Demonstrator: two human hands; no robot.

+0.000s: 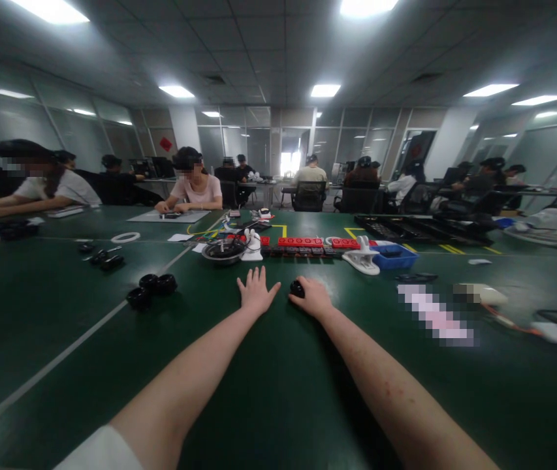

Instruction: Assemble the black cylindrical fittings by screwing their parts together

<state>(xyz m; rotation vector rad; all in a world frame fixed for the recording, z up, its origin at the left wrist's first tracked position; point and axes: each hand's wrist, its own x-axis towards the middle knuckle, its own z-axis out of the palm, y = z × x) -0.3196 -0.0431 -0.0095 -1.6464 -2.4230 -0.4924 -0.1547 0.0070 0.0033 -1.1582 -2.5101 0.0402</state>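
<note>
My left hand (257,293) rests palm down on the green table (268,391), its fingers spread, holding nothing. Just to its right, my right hand (315,298) is curled around a small, round, glossy black object (297,289) whose exact kind I cannot make out. Part of that object is covered by my fingers. Several similar black round parts (149,283) stand grouped on the table to the left of my hands.
Beyond my hands lie a round tray of dark parts (223,251), red power strips (300,242), a white clamp (362,258) and a blue bin (396,258). A white cabled device (491,296) is at right. A co-worker (194,189) sits across the table.
</note>
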